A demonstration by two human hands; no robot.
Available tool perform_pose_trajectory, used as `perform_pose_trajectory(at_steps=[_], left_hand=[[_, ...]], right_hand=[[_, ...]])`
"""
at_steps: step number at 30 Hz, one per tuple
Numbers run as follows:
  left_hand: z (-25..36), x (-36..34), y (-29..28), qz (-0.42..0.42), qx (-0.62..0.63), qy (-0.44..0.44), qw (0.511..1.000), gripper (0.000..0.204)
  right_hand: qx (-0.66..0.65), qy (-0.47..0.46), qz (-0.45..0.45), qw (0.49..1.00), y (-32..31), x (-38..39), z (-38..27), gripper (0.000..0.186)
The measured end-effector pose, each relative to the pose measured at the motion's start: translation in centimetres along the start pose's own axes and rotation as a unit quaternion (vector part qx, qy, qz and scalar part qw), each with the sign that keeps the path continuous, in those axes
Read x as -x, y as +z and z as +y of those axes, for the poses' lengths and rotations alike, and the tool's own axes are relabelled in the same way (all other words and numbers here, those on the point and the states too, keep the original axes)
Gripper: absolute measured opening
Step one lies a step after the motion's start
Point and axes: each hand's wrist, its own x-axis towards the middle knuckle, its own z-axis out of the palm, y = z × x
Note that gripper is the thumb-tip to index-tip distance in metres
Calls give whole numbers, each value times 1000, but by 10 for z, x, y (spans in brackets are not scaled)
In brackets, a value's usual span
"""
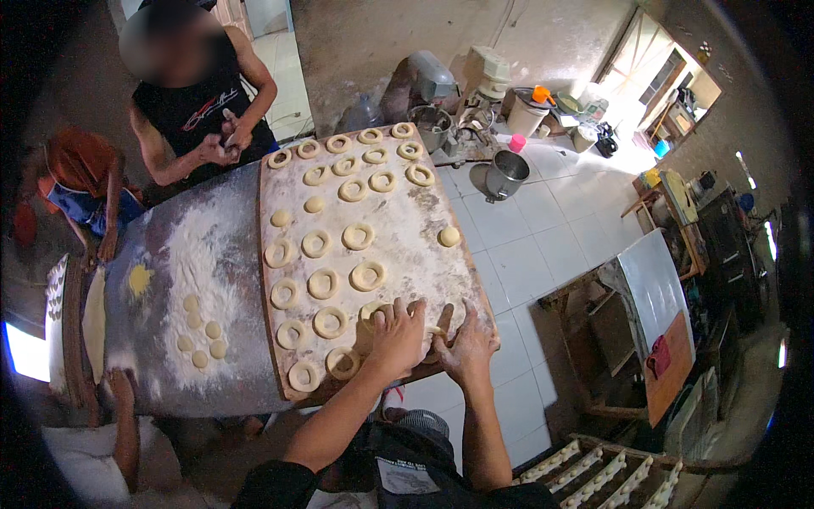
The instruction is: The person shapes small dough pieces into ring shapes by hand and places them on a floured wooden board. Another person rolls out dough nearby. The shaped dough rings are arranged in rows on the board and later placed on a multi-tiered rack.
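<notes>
On the floured wooden board (407, 254), my left hand (394, 331) bends its fingers at the near right, against a dough ring (435, 336) that it partly hides. My right hand (465, 343) grips the same ring from the right, thumb toward the left hand. Around them lie rows of dough rings (331, 321) and several small dough balls (448, 236). Left of the board, a grey floured tabletop (178, 390) carries several small dough rounds (217, 349).
A co-worker (186, 102) stands at the back left; another person (85, 178) and an arm (123, 407) are at the left. Mixers (431, 76) and a metal pot (509, 174) stand behind the board. A side table (644, 288) and a rack (593, 475) are at the right.
</notes>
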Motion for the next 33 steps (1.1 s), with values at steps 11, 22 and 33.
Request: perform_pose_trajectory(at_steps=[11,22,33], left_hand=[[-100,115,-23,245,285,-130,918,37],[-300,245,-13,413,259,-326,810,24],[-338,269,-112,359,473,-212,776,33]], right_hand=[[-195,-130,-95,967,-1,7,-116,52],[-50,-485,-189,853,210,32,-395,37],[-414,-220,-492,734,140,58,-412,51]])
